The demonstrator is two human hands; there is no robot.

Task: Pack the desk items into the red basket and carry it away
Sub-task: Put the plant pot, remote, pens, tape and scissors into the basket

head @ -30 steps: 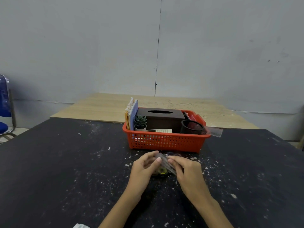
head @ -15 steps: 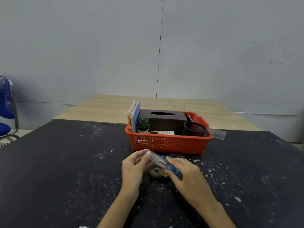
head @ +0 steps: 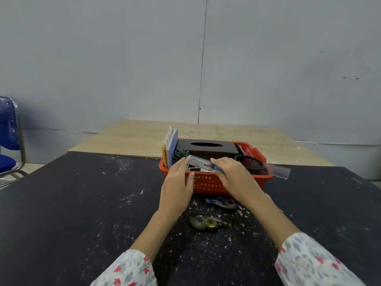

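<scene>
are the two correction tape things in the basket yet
No, both are out. The blue correction tape and the yellow one lie on the black table, in front of the red basket.

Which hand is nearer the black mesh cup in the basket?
Right. The right hand is just beside the black mesh cup, on its near left; the left hand is at the red basket's opposite end.

My basket (head: 208,180) is glossy red perforated plastic. In front of it, the table (head: 82,203) is matt black and speckled; behind it, pale wood-grain board (head: 134,137). My sleeves (head: 127,269) are printed cloth.
</scene>
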